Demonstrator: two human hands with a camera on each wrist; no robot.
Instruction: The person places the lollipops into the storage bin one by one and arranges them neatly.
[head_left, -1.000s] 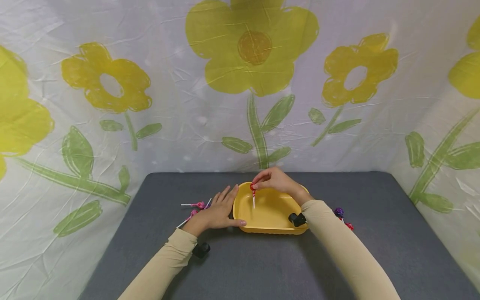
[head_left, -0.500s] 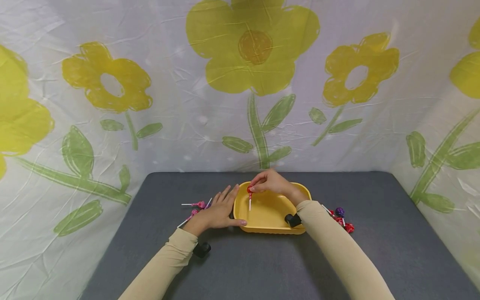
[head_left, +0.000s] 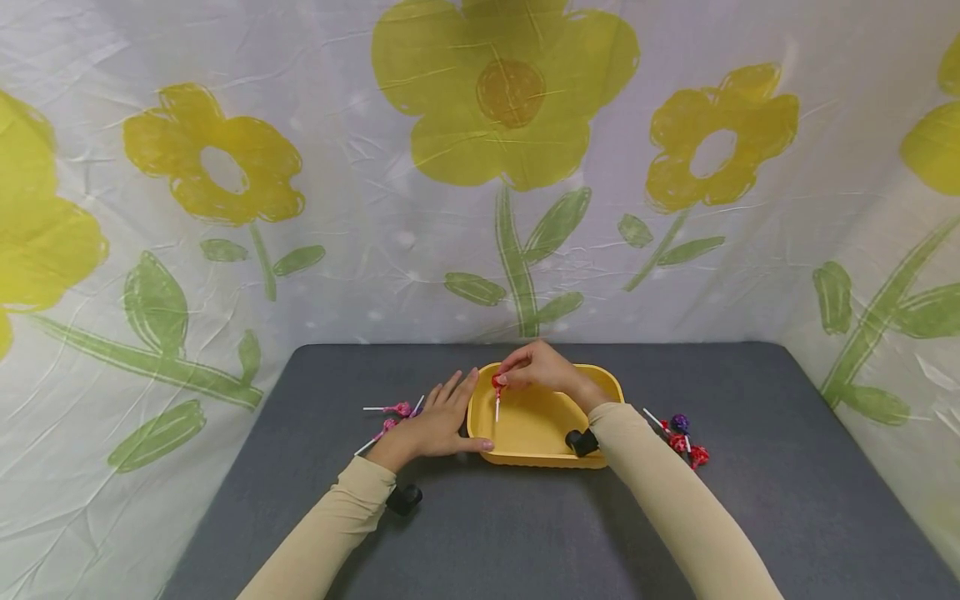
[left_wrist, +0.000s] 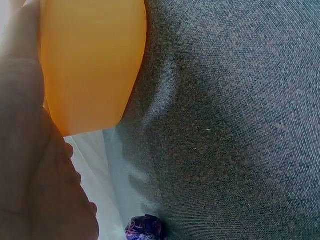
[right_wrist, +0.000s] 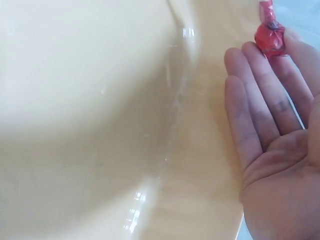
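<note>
While pinching a red-wrapped lollipop (head_left: 498,390) by its round head between the thumb and fingertips of the right hand (head_left: 542,367), dangling it stick-down over the left part of a yellow tray (head_left: 528,429). Resting the left hand (head_left: 438,425), fingers straight and spread, gripping nothing, along the tray's left side, and laying its thumb on the near rim. Displaying in the head view alone: the full white stick of the held sweet, the pink lollipops (head_left: 397,409) lying beyond the left wrist, and the red lollipops (head_left: 678,442) clustering with a purple lollipop (head_left: 680,423) right of the tray. Adding from the left wrist: a crinkled, pink-streaked purple wrapper (left_wrist: 144,228), the woven grain of the dark grey tabletop (left_wrist: 240,125), and the tray's smooth, tapering outer wall. Adding from the right wrist: the remaining fingers extending side by side, the shiny red wrapper gathering into a narrow neck, and the tray's glossy interior curving upward. Hanging behind, in wrinkled white: a flower-printed backdrop (head_left: 375,275).
</note>
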